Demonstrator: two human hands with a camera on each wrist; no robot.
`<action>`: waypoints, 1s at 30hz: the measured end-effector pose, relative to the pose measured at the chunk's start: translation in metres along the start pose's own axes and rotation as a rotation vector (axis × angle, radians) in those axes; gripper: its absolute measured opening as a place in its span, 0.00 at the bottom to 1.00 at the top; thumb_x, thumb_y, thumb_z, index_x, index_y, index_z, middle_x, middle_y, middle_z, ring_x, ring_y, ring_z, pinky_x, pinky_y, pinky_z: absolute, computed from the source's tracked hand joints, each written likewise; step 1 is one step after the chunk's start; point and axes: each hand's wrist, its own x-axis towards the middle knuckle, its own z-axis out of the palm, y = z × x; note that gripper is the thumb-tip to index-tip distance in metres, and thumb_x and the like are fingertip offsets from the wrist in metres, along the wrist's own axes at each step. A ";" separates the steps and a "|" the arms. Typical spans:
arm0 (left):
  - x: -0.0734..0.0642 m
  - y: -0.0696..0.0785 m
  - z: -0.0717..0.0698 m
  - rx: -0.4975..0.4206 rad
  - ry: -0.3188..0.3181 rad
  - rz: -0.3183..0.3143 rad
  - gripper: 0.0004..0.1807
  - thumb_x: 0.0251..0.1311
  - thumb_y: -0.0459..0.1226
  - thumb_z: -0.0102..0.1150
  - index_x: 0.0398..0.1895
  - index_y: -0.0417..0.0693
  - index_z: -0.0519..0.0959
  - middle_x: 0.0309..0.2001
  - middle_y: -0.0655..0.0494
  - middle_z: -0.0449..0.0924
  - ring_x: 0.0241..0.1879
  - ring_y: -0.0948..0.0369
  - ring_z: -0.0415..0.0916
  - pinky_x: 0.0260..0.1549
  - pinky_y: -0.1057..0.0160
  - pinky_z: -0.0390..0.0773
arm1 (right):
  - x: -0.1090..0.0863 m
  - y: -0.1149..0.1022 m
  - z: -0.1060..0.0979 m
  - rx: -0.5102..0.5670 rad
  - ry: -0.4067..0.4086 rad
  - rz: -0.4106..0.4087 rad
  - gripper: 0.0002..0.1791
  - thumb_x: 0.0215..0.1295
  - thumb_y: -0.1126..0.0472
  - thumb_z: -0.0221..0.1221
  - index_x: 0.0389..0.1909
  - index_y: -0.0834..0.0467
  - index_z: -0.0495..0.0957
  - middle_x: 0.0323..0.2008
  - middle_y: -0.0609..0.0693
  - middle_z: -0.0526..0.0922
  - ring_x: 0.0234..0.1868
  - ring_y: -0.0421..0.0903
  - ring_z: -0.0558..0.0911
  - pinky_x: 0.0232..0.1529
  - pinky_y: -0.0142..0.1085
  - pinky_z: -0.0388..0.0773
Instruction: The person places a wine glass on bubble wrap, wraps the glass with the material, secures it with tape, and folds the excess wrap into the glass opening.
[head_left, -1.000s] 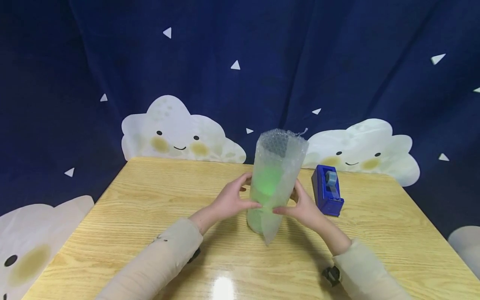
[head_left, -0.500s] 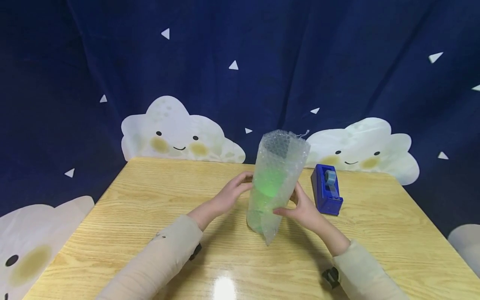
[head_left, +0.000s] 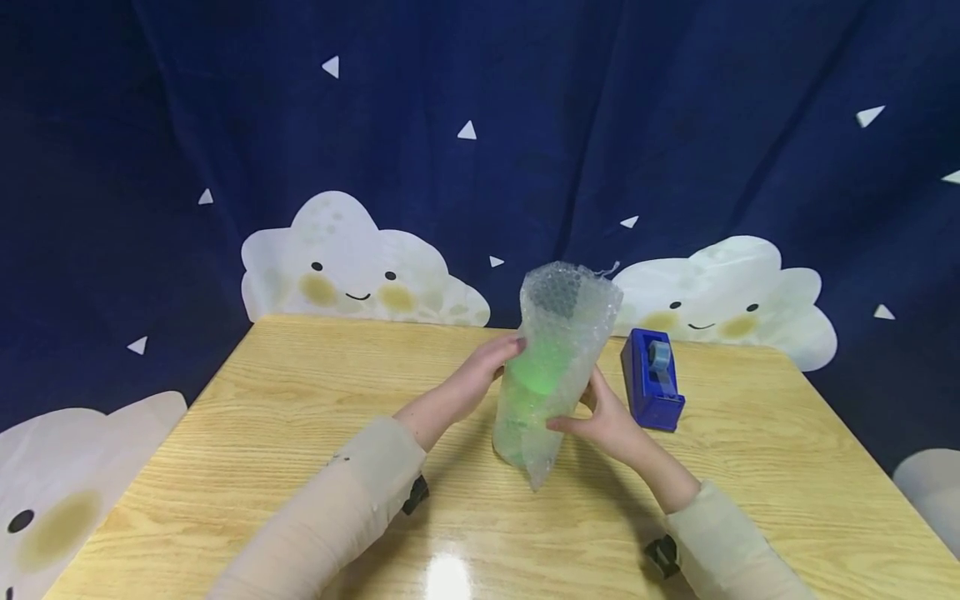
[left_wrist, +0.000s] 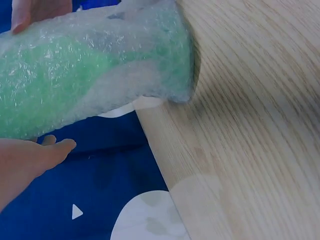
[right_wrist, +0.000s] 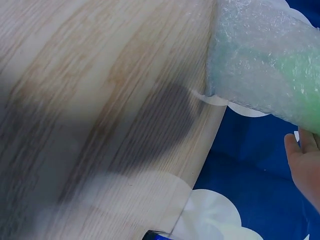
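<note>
A tall roll of bubble wrap [head_left: 573,308] stands tilted over the table, its top leaning right. A pale green object [head_left: 542,367] shows through the wrap, broad in the middle and narrower below; its kind is blurred by the plastic. My right hand [head_left: 611,421] holds the roll from the right, thumb in front and fingers behind. At the upper left side, my left hand [head_left: 476,379] touches the wrap with one fingertip on its front edge. The left wrist view shows the left hand [left_wrist: 30,162] alongside the wrap with fingers extended.
A blue tape dispenser [head_left: 654,379] with a roll of clear tape stands right of the wrap, behind the right hand. The wooden table [head_left: 337,375] ends at a dark blue curtain [head_left: 420,100] printed with white clouds.
My left hand has loosened its thumb-and-finger hold and turned, its fingertip now on the wrap's upper left. The right hand keeps its hold, and the roll has tipped slightly right.
</note>
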 end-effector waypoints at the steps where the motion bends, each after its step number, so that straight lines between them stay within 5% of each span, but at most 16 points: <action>1: 0.000 0.000 0.000 -0.002 -0.008 -0.009 0.29 0.68 0.46 0.37 0.68 0.40 0.60 0.68 0.45 0.61 0.71 0.52 0.51 0.71 0.48 0.48 | 0.000 0.000 0.000 -0.004 -0.002 -0.005 0.50 0.51 0.66 0.67 0.70 0.53 0.46 0.64 0.58 0.64 0.64 0.59 0.65 0.62 0.59 0.62; 8: 0.002 0.000 0.007 0.039 0.029 -0.054 0.29 0.63 0.37 0.46 0.68 0.41 0.59 0.67 0.46 0.62 0.68 0.51 0.58 0.68 0.51 0.57 | 0.001 -0.002 0.000 -0.006 -0.018 -0.007 0.51 0.51 0.65 0.68 0.71 0.52 0.46 0.64 0.57 0.62 0.63 0.58 0.66 0.61 0.56 0.64; 12: 0.003 0.001 0.014 0.065 0.071 -0.032 0.27 0.61 0.32 0.45 0.65 0.40 0.63 0.63 0.45 0.68 0.63 0.50 0.64 0.65 0.53 0.62 | 0.000 -0.006 -0.008 0.052 -0.124 0.047 0.51 0.57 0.61 0.64 0.73 0.50 0.39 0.69 0.58 0.54 0.67 0.62 0.59 0.63 0.60 0.60; 16: 0.003 0.003 0.018 0.072 0.139 -0.048 0.26 0.62 0.31 0.46 0.65 0.39 0.63 0.64 0.44 0.66 0.65 0.50 0.62 0.67 0.52 0.60 | 0.000 -0.012 -0.024 0.296 -0.289 0.089 0.38 0.68 0.63 0.47 0.73 0.47 0.38 0.71 0.49 0.51 0.71 0.50 0.55 0.69 0.49 0.55; 21: 0.004 0.004 0.022 0.089 0.185 -0.059 0.27 0.59 0.29 0.47 0.64 0.37 0.64 0.64 0.43 0.66 0.65 0.49 0.61 0.67 0.52 0.60 | 0.008 -0.022 -0.035 0.591 -0.350 0.049 0.22 0.74 0.60 0.28 0.63 0.44 0.60 0.58 0.33 0.70 0.59 0.29 0.69 0.59 0.26 0.66; 25: 0.002 0.006 0.023 0.099 0.210 -0.083 0.28 0.59 0.28 0.46 0.65 0.38 0.63 0.64 0.43 0.65 0.65 0.48 0.61 0.67 0.51 0.59 | 0.014 -0.031 -0.033 0.533 -0.291 0.086 0.18 0.76 0.57 0.33 0.53 0.42 0.70 0.52 0.32 0.76 0.55 0.29 0.73 0.55 0.24 0.70; 30: 0.001 0.007 0.022 0.092 0.221 -0.092 0.28 0.58 0.27 0.44 0.65 0.38 0.63 0.64 0.42 0.66 0.65 0.48 0.61 0.67 0.51 0.59 | 0.020 -0.038 -0.031 0.386 -0.188 0.216 0.14 0.71 0.63 0.41 0.53 0.50 0.67 0.48 0.35 0.75 0.51 0.31 0.75 0.54 0.26 0.72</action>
